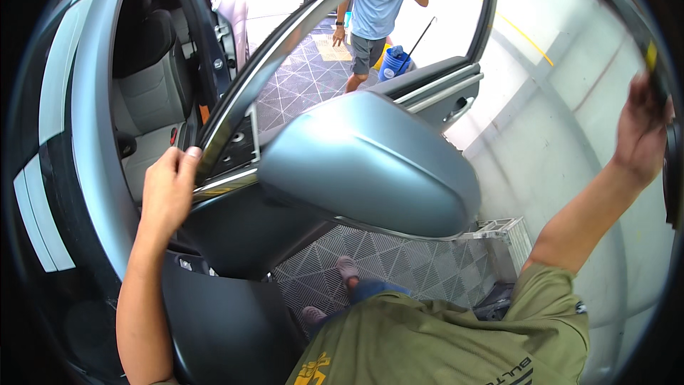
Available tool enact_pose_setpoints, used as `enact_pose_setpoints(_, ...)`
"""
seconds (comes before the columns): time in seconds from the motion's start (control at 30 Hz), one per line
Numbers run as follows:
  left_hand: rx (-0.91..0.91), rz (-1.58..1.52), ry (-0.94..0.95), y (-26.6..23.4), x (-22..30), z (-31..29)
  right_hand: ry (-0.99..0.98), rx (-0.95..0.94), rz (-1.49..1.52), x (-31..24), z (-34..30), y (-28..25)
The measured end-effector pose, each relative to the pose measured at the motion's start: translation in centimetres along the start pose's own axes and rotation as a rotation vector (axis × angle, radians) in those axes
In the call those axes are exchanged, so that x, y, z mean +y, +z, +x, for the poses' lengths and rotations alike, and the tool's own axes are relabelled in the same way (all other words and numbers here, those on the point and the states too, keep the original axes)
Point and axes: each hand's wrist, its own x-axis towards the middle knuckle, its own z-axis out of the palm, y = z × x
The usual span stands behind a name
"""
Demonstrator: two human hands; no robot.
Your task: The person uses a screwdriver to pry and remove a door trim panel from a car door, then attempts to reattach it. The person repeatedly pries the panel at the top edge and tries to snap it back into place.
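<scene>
My left hand (169,184) is closed round the front corner of an open car door's window frame (246,110), its thumb over the edge. Just right of it, a grey-blue side mirror housing (370,164) juts from the door and fills the middle of the view. My right hand (641,132) is raised at the far right, against or close to a dark upright thing (673,171) at the picture's rim. Shadow and the rim obscure its fingers, so I cannot make out whether they grip anything.
Behind the door a person in a light blue shirt (380,11) stands near a blue bucket (394,64). Through the car's opening shows a grey seat (146,93). A metal step stool (509,235) stands below the mirror on the patterned tile floor (399,257). A pale wall (570,100) rises at the right.
</scene>
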Motion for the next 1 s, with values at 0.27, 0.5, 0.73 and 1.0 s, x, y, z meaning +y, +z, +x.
enact_pose_setpoints(0.27, 0.321, 0.256, 0.094, 3.5, 0.6, -2.2, 0.546, 0.476, -0.137, 5.5, -22.5, -13.3)
enact_pose_setpoints(0.5, 0.588, 0.381, -0.063, 5.0, -2.3, 0.0, 1.247, 0.038, -0.101, 10.4, -30.7, -16.3)
enact_pose_setpoints(0.73, 0.653, 0.429, -0.158, 7.0, -0.2, 0.6, 1.451, 0.019, 0.718, 14.2, -39.3, -19.3)
enact_pose_setpoints(1.0, 0.807, 0.506, -0.101, 8.5, -0.9, -0.5, 1.470, -0.143, 0.824, 13.9, -37.2, -16.8)
